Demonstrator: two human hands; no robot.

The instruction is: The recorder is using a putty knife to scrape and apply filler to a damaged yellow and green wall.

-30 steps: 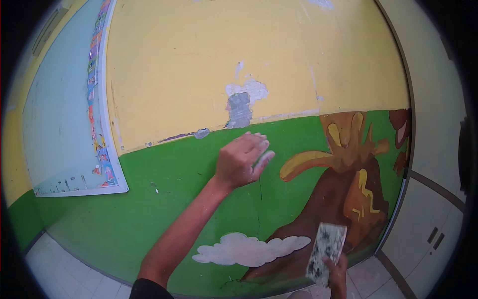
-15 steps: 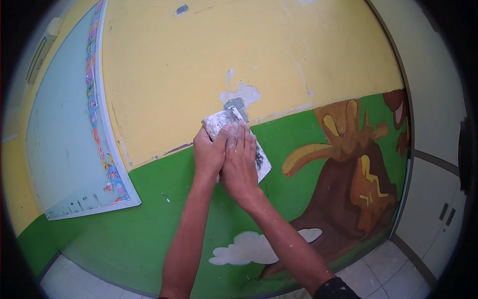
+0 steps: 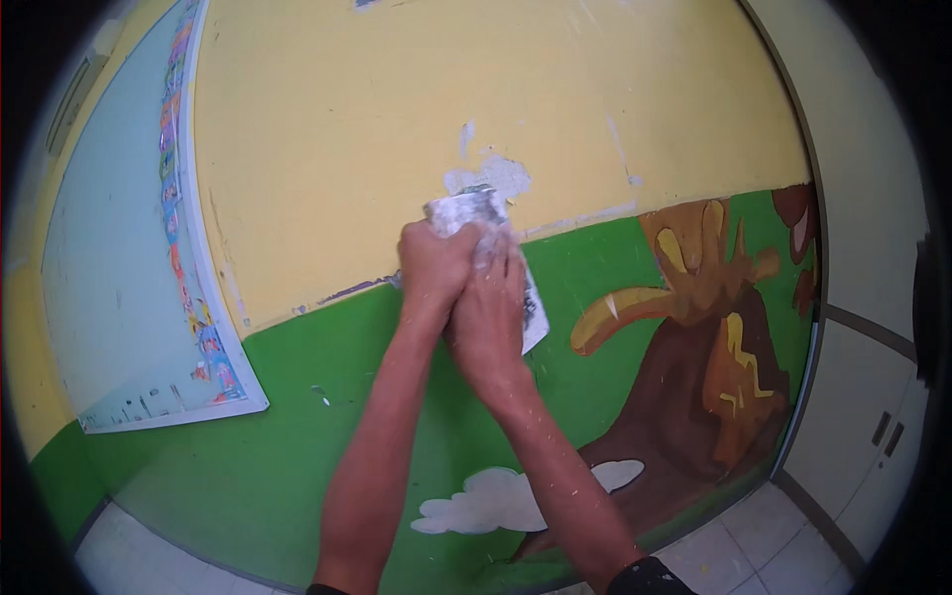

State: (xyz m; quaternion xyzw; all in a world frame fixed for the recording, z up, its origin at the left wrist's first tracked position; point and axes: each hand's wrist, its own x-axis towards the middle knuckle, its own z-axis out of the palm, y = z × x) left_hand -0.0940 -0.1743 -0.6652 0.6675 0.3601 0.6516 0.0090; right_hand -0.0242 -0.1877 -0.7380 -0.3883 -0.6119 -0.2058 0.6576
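Both forearms rise together to the wall. The left hand (image 3: pixel 436 270) and right hand (image 3: pixel 491 312) overlap, fingers curled tight on a plaster-caked trowel (image 3: pixel 486 258), pressed flat just below the chipped paint patch (image 3: pixel 496 177), presumably to bear down harder. Right of it, a painted tree (image 3: pixel 714 347).

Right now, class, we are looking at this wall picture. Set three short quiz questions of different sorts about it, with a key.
1. True or false: both hands press one flat white-smeared tool against the wall.
2. Which lies right of the hands: A) the painted brown tree, B) the framed board?
3. Fill in: the bare patch of missing paint sits in the ___ band of the wall.

Key: 1 true; 2 A; 3 yellow.
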